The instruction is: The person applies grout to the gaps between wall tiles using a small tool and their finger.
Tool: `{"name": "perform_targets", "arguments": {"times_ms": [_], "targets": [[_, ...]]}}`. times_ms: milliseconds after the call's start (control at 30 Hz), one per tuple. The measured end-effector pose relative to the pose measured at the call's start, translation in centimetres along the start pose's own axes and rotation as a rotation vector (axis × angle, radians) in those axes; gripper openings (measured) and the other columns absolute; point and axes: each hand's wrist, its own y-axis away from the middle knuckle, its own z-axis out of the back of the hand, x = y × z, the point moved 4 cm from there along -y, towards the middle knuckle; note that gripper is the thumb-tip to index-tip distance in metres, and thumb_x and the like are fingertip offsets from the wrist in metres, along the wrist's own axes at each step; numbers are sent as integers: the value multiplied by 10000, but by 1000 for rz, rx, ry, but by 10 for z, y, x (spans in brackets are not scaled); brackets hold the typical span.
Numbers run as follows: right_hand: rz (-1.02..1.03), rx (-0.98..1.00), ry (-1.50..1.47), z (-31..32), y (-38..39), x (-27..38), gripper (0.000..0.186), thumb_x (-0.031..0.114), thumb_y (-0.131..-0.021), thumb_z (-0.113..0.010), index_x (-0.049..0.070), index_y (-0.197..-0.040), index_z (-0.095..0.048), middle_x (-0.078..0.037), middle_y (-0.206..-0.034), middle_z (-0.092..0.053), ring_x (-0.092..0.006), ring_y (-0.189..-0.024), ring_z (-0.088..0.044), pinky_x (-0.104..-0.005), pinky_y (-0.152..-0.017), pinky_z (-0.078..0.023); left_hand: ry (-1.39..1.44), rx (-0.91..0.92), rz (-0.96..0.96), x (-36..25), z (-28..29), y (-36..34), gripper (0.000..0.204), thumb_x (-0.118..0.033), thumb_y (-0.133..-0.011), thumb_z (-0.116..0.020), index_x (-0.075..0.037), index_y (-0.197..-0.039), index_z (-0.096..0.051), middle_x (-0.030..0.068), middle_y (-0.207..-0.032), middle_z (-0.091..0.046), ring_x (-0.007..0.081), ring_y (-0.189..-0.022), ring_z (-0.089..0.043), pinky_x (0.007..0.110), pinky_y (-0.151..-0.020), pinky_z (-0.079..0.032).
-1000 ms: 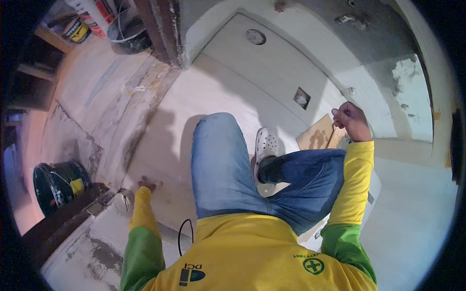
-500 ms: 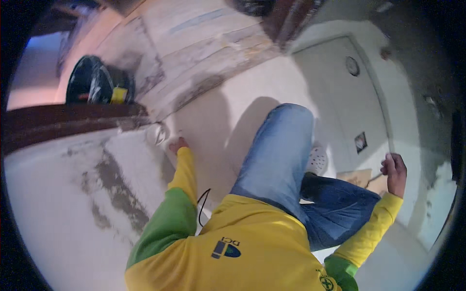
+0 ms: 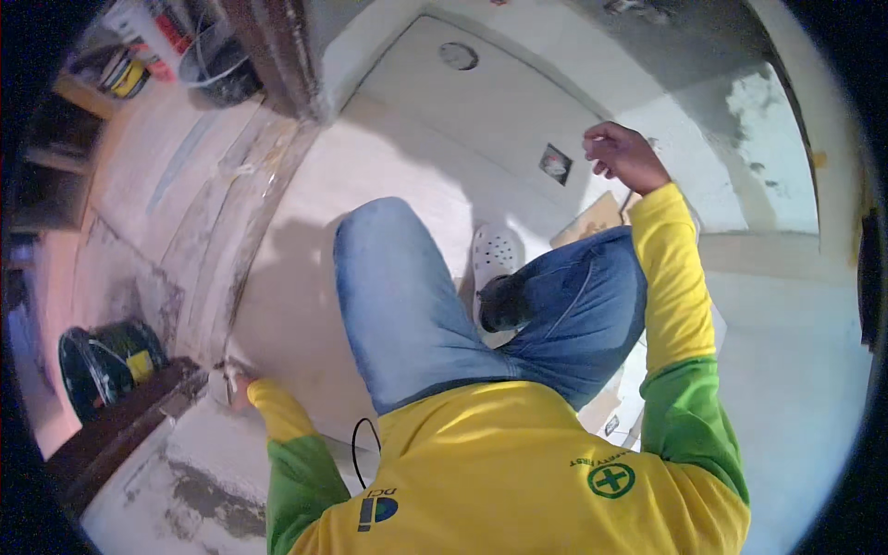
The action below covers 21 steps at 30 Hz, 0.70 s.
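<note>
My left hand (image 3: 240,392) is low beside a round pale object (image 3: 230,379) at the foot of the dark door frame; its fingers are mostly hidden. My right hand (image 3: 620,157) is raised over the floor near a square cutout (image 3: 555,163), fingers loosely curled and apart, with nothing visible in them. Below it, tan board pieces (image 3: 592,218) lie partly behind my bent leg. A pale perforated clog (image 3: 492,252) is on my foot on the large light floor tiles (image 3: 287,250). A black cable loop (image 3: 356,444) lies by my hip.
Buckets and tubs (image 3: 219,69) stand beyond the upper door post (image 3: 282,46). A dark green bucket (image 3: 102,370) sits beside the lower frame (image 3: 120,425). A round cutout (image 3: 458,55) is in the far floor. A rough, patched wall (image 3: 749,129) runs along the right.
My right hand has risen higher over the floor. My left hand has moved down toward the frame's foot. The view swung away and back between the frames.
</note>
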Motion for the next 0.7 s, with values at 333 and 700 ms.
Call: {"name": "perform_targets", "arguments": {"times_ms": [333, 700], "targets": [[44, 192, 60, -1, -25, -11, 238, 264, -853, -663, 33, -832, -604, -47, -699, -605, -119, -622, -586, -287, -548, -485, 475, -25, -372, -105, 49, 98, 642, -245, -750, -772, 50, -1248, -493, 186, -1153, -617, 270, -948, -598, 416, -888, -464], [68, 465, -95, -108, -105, -79, 308, 226, -844, -667, 41, -1076, -583, -66, -999, -622, -143, -709, -614, -294, -672, -535, 950, 725, -1175, -391, 121, 396, 760, -174, -656, -856, 24, -1246, -418, 141, -1186, -540, 209, -1044, -554, 321, -881, -458]]}}
